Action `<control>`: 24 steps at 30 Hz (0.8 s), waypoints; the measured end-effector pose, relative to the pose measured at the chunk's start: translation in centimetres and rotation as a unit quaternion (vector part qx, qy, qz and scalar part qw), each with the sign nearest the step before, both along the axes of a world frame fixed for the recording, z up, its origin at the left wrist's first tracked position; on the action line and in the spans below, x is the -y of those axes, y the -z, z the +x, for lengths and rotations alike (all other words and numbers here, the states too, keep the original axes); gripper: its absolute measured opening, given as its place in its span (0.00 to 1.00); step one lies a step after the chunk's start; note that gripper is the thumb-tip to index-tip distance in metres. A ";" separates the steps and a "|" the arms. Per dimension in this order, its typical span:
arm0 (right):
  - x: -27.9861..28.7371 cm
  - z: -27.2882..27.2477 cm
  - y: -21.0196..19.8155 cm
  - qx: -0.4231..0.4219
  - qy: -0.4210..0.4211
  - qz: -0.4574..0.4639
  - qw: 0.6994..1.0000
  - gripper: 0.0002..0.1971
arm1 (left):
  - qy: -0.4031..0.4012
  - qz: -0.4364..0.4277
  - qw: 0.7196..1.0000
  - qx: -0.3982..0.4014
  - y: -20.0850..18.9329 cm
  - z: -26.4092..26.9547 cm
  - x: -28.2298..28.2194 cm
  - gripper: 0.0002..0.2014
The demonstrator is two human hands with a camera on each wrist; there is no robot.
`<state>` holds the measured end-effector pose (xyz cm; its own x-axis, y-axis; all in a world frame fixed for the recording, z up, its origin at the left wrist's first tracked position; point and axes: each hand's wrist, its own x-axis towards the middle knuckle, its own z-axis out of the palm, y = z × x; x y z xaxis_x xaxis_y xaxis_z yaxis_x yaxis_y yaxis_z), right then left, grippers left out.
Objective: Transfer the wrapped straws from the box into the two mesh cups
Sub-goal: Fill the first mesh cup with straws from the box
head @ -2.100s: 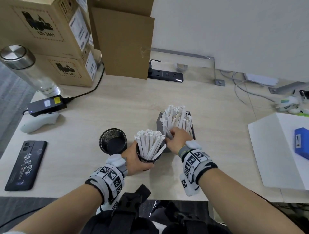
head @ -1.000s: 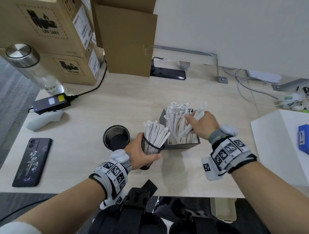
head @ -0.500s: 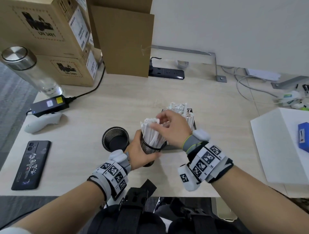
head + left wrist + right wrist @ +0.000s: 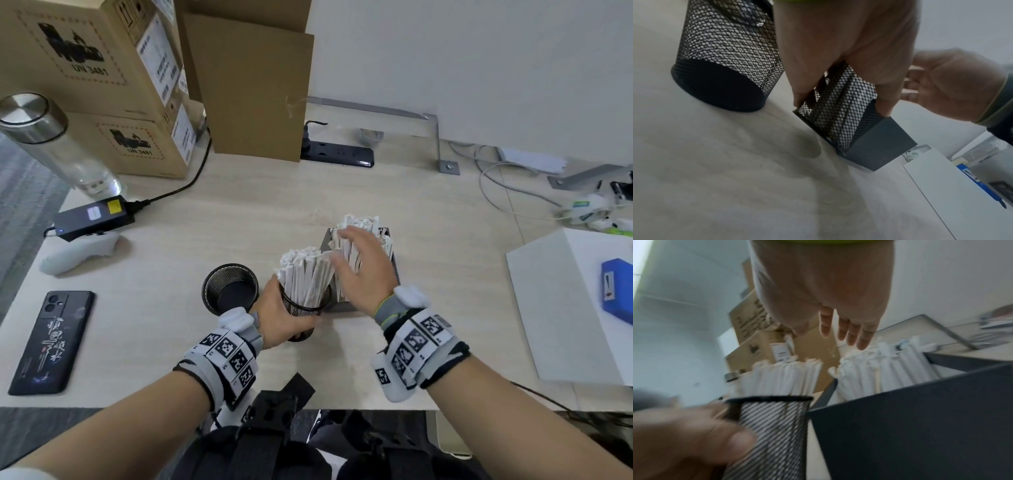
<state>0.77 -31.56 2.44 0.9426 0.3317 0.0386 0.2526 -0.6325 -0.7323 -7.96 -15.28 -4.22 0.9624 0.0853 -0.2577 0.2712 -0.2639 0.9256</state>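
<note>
My left hand [image 4: 281, 315] grips a black mesh cup [image 4: 303, 310] packed with white wrapped straws [image 4: 305, 274], tilted toward the box. A second mesh cup [image 4: 230, 289] stands empty just to its left. Right of the held cup, the dark grey box [image 4: 394, 265] holds more wrapped straws [image 4: 363, 226]. My right hand [image 4: 342, 246] hovers over them, fingers spread and straight, holding nothing. The left wrist view shows the held cup [image 4: 838, 110] against the box [image 4: 879, 142], beside the empty cup [image 4: 725, 65]. In the right wrist view my fingers [image 4: 844, 331] hang open above the box's straws [image 4: 879, 366].
A phone [image 4: 51, 342], a white controller [image 4: 78, 251] and a power adapter [image 4: 92, 219] lie at the left, with a bottle [image 4: 51, 144] and cardboard boxes [image 4: 102, 68] behind. A power strip [image 4: 337, 154] sits at the back. A white box [image 4: 565, 308] with a blue item [image 4: 616, 291] stands at the right.
My right hand pulled straws from the box, carried them left into the held cup and let go. It is now open and back over the box. The left hand kept its hold.
</note>
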 end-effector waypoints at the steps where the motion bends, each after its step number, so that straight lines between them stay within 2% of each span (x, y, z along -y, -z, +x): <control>1: 0.8 0.5 0.0 -0.008 0.048 0.013 0.999 0.20 | -0.001 0.003 1.000 -0.002 0.3 0.0 -0.1 0.41; 4: 3.4 1.6 0.1 -0.062 0.141 -0.029 0.988 0.18 | -0.018 0.016 1.000 -0.006 1.2 -0.1 -0.1 0.45; 7: 4.9 1.9 0.3 -0.096 0.162 -0.108 0.976 0.19 | -0.039 0.031 0.999 -0.004 1.7 -0.1 0.0 0.46; 10: 5.1 2.4 0.5 -0.106 0.185 -0.140 0.967 0.20 | -0.050 0.033 0.998 -0.006 1.9 0.0 0.2 0.47; 15: 3.1 2.5 0.9 -0.150 0.145 -0.198 0.958 0.27 | -0.045 0.049 0.998 -0.010 1.9 0.0 0.2 0.46; 19: 2.1 2.4 2.4 -0.165 0.144 -0.146 0.965 0.32 | -0.037 0.060 0.997 -0.012 1.8 -0.1 0.1 0.46; 21: 1.9 2.4 2.9 -0.161 0.135 -0.169 0.963 0.30 | -0.027 0.064 0.997 -0.014 1.9 -0.1 0.0 0.47; 24: 2.0 2.5 3.5 -0.191 0.107 -0.244 0.945 0.26 | -0.014 0.064 0.998 -0.023 2.1 0.0 -0.2 0.49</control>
<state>3.24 -33.53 -1.07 0.9043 0.0221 -0.4263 -0.1431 -0.9252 -0.3514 -7.97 -15.05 -6.29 0.9466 0.1477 -0.2866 0.3216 -0.3712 0.8711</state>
